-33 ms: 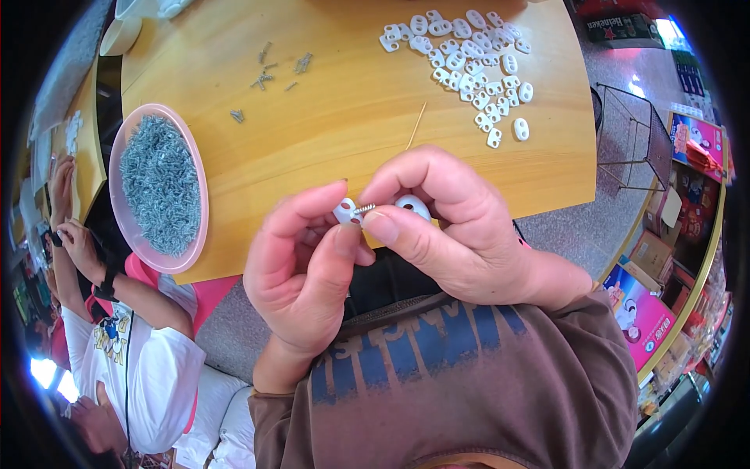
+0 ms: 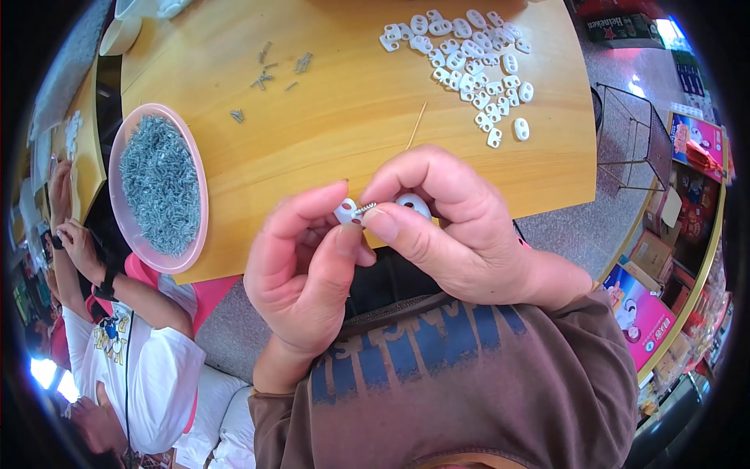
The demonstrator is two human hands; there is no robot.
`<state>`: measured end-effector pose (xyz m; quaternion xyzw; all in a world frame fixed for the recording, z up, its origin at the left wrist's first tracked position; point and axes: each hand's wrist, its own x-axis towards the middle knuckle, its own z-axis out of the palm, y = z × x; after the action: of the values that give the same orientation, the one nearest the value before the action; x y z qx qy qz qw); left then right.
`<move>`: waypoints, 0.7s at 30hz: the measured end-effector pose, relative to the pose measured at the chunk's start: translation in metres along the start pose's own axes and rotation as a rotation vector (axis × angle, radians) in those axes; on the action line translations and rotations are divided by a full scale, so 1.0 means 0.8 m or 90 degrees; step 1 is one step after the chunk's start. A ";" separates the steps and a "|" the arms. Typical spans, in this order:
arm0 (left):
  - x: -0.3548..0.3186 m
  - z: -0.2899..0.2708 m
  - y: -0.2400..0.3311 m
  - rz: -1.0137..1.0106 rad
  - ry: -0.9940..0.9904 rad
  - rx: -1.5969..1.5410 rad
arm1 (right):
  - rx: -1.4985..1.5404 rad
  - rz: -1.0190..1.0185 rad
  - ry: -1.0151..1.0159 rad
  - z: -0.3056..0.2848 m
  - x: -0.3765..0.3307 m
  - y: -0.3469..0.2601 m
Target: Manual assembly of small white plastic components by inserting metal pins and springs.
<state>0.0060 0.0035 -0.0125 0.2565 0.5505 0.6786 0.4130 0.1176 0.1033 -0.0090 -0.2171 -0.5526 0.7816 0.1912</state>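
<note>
1. Left grip (image 2: 301, 270): thumb and fingers closed on a white piece (image 2: 345, 209).
2. Right grip (image 2: 449, 234): thumb and forefinger pinched on a spring (image 2: 367, 208), its end at the white piece; a second piece (image 2: 414, 205) sits among the fingers.
3. Counter (image 2: 312, 141): near edge beneath both grips; open room ahead, right of the bowl (image 2: 116, 184).

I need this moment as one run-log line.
left hand: holds white piece; right hand: pinches spring at it, holds second white piece; pink basin: springs
</note>
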 end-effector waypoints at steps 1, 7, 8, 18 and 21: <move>0.000 -0.001 -0.001 0.011 -0.008 0.016 | 0.000 0.001 0.000 0.000 0.001 0.000; -0.001 -0.002 -0.006 0.062 -0.020 0.088 | -0.115 -0.055 0.020 -0.001 0.002 0.001; 0.000 -0.002 -0.007 0.085 -0.020 0.105 | -0.083 -0.030 0.006 -0.001 0.003 0.001; 0.007 -0.001 -0.009 0.002 0.006 -0.028 | 0.212 0.060 0.029 -0.001 0.006 -0.002; 0.008 -0.003 -0.010 -0.017 0.023 -0.065 | 0.230 0.174 0.059 -0.017 0.007 -0.005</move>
<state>0.0031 0.0079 -0.0217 0.2154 0.5261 0.7046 0.4247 0.1205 0.1184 -0.0100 -0.2882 -0.3598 0.8756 0.1445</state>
